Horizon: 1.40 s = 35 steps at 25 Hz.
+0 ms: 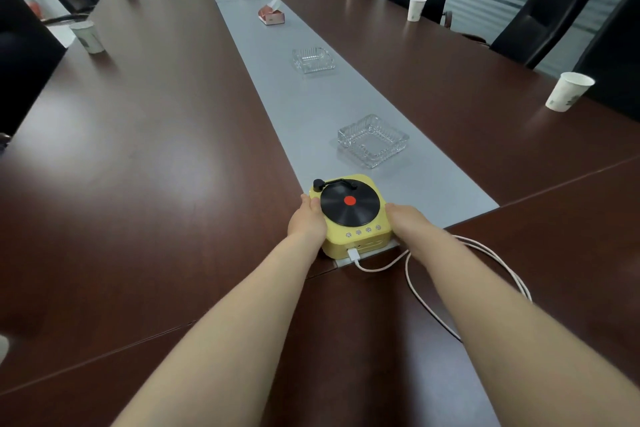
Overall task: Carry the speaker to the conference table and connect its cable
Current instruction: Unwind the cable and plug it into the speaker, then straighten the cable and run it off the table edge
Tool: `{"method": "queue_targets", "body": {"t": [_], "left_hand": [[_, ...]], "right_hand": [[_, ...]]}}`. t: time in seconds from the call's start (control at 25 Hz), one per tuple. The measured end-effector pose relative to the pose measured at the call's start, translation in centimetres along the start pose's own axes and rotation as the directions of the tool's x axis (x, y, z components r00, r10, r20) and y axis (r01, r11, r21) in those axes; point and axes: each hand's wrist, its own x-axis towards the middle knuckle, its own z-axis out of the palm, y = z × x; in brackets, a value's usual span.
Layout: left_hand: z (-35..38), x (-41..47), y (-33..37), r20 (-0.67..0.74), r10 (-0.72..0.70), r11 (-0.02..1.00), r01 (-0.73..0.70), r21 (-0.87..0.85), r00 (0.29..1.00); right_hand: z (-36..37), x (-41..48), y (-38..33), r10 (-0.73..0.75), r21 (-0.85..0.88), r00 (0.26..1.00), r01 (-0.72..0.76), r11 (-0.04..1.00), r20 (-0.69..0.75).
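Both arms reach forward, left hand (307, 218) and right hand (407, 218) cupped inward, facing

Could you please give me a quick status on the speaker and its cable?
Left hand and right hand grip the speaker's sides. Speaker down on table, cable plugged in. Ashtray just beyond.

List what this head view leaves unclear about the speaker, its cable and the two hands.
- Cable: the plug sits in the speaker; the far end runs under the right forearm, hidden.
- Left hand and right hand: fingers on the speaker's sides are partly hidden by it; firmness of grip unclear.
- Button markings: too small.
- Speaker base: hidden, so full contact with the table is unclear.
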Motion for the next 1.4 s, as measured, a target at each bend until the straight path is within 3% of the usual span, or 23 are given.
{"method": "queue_targets", "body": {"t": [0.08,0.24,0.32,0.48,0.68,0.84,0.96,1.08,1.2,1.4], "left_hand": [[-0.6,-0.5,0.5,-0.024,-0.006,1.000,0.006,-0.007,1.000],[-0.7,-4.1,1.0,-0.121,0.170,0.970,-0.188,-0.155,0.978],[-0.3,-6.1,1.1,-0.110,0.176,0.946,-0.199,-0.257,0.978],[0.7,-8.7,1.5,-0.068,0.164,0.933,-0.177,-0.314,0.984],[4.6,-11.5,1.7,0.025,0.195,0.921,-0.174,-0.350,0.981],[9.4,-13.3,0.4,0.141,0.181,0.928,-0.122,-0.352,0.973],[12.5,-14.0,-0.3,0.229,0.168,0.906,-0.059,-0.419,0.959],[14.5,-14.5,-0.8,0.278,0.134,0.902,-0.001,-0.432,0.951],[15.6,-15.2,-0.8,0.327,0.089,0.900,0.064,-0.431,0.941],[15.3,-16.9,0.5,0.436,0.030,0.825,0.224,-0.519,0.900]], "right_hand": [[-1.5,-0.2,-0.2,0.089,0.232,0.995,-0.096,0.968,0.040],[-6.0,-2.6,1.3,-0.002,0.515,0.999,-0.016,0.857,0.034],[-8.6,-4.0,2.8,-0.007,0.578,1.000,0.006,0.816,0.000],[-12.2,-6.8,5.3,-0.007,0.474,1.000,0.016,0.880,-0.022],[-14.0,-9.4,9.6,-0.001,0.424,0.974,0.100,0.900,-0.228],[-13.6,-9.9,13.6,-0.023,0.112,0.887,0.083,0.990,-0.461],[-12.3,-10.3,15.0,0.018,-0.013,0.879,-0.028,1.000,-0.477],[-10.9,-10.4,15.7,0.053,0.018,0.891,-0.050,0.999,-0.451],[-10.4,-10.9,15.8,0.018,0.078,0.890,0.020,0.997,-0.456],[-10.3,-12.6,15.3,0.037,0.493,0.941,0.143,0.858,-0.337]]}}
